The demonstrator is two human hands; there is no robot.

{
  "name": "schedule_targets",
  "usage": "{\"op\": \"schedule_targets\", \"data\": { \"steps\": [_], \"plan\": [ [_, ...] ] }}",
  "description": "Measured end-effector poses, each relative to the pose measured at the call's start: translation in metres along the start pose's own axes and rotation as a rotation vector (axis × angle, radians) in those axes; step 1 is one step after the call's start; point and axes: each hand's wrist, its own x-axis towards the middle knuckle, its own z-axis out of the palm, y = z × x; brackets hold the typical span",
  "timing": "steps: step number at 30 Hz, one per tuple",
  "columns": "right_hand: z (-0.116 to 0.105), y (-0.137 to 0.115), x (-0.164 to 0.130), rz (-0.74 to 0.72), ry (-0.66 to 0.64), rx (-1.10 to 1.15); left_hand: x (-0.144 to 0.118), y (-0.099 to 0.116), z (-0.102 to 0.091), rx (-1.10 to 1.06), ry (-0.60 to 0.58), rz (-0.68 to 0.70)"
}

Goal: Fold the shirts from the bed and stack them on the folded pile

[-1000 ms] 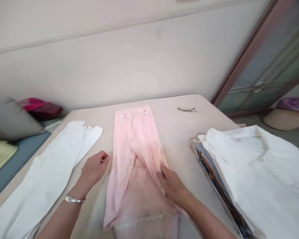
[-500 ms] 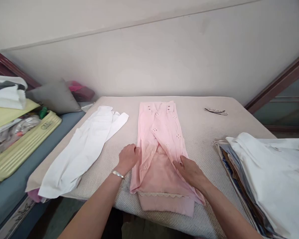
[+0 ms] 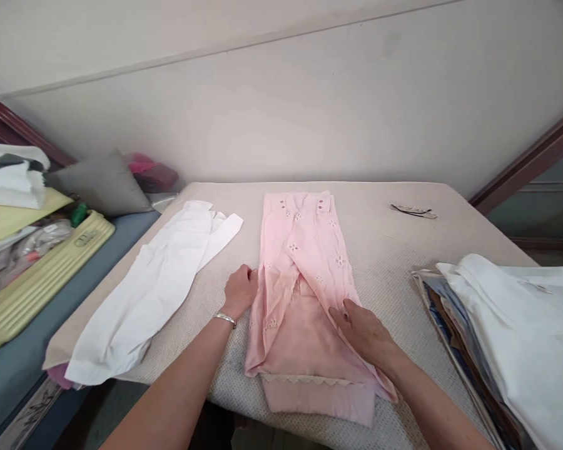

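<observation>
Right-hand garment stack cut off by frame edge

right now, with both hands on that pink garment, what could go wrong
The pink garment hangs over the near edge of the table, so a tug may slide it off. The left hand only touches its side edge, so the flap under the right hand could wrinkle. The stack of clothes also overhangs and may slip if bumped.
</observation>
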Motion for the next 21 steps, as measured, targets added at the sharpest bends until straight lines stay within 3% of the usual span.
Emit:
{"op": "schedule_targets", "data": {
  "steps": [6, 12, 14, 18, 21],
  "plan": [
    [-0.003, -0.005, -0.001, 0.027, -0.006, -0.013, 0.005, 0.011, 0.009, -0.019, 0.023, 0.038],
    [-0.003, -0.006, 0.000, 0.034, -0.010, -0.029, -0.001, 0.011, 0.006, 0.027, 0.053, -0.031],
    [-0.003, -0.006, 0.000, 0.031, -0.012, -0.026, -0.005, 0.013, 0.006, 0.075, 0.104, 0.064],
    [-0.004, -0.005, 0.000, 0.022, -0.016, -0.026, -0.008, 0.013, 0.011, 0.259, 0.122, 0.411],
    [-0.005, -0.004, 0.000, 0.020, -0.022, -0.019, -0.008, 0.009, 0.014, 0.353, 0.068, 0.403]
  ]
}}
